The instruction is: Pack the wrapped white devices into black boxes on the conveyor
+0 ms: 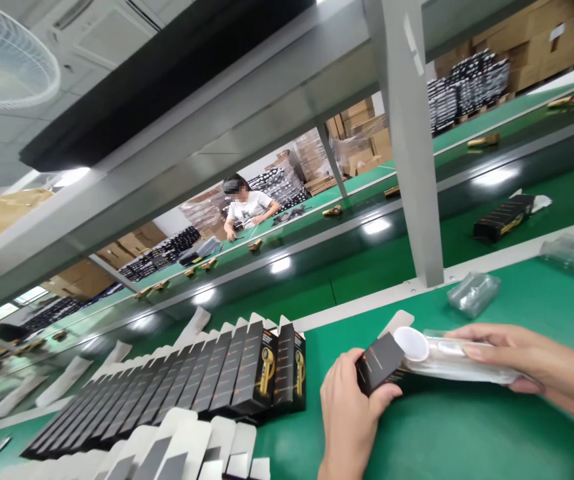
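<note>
My left hand grips a small black carton tilted over the green tabletop, its white flap standing up at the open end. In my right hand is a clear plastic tray with a round white part at its front. That round part meets the carton's open end; whether it has gone inside I cannot tell. Left of my hands stands a long row of black cartons with gold pictures on their sides. Nearer to me lie several cartons with white flaps.
A grey post rises from the table's far edge. Clear plastic trays lie at the right. Behind runs a green conveyor with gold-coloured items and a black box. A person sits across it.
</note>
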The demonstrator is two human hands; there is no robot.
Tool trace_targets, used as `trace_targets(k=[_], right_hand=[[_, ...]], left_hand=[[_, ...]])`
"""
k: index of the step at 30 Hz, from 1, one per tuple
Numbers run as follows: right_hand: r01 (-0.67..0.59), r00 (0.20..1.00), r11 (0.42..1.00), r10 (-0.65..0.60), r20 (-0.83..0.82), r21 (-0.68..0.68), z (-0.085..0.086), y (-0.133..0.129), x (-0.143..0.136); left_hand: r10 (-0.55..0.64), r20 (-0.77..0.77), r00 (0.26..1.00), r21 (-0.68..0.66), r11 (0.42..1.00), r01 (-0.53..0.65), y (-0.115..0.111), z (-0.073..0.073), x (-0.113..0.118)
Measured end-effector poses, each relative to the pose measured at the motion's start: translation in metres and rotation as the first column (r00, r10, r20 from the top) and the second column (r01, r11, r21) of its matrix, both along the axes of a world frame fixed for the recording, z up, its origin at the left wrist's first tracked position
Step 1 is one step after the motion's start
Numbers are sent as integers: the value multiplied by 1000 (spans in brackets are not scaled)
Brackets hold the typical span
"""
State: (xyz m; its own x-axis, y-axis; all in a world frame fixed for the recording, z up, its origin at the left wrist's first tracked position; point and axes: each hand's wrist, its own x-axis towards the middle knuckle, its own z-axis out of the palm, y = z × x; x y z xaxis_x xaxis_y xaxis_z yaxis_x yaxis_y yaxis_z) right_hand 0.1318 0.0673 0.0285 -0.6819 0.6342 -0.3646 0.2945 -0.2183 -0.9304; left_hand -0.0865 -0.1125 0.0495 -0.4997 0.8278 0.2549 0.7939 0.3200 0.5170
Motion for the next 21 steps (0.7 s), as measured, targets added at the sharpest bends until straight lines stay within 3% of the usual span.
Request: trace_targets(k=[2,5,8,15,19,21], right_hand=[[-145,988,987,148,48,-68,2,4,2],[-250,968,959,250,11,131,8,0,-1],[-285,945,923,317,-87,259,14,-14,-10],[-260,956,903,291,-41,341,4,-37,-18],[-171,973,936,209,-96,307,4,-29,-19],[-82,990,966,107,-90,244,9,-15,-23]], left_hand=[[-61,-144,988,136,987,81,0,-7,-1],[-157,-333,930,222,945,239,2,-8,2],[-238,-379,894,188,926,327,3,-4,9],[-318,-470,823,91,910,404,4,-6,16],[-317,-434,843,90,916,391,7,-3,12],[-233,-399,887,150,938,314,8,0,10]])
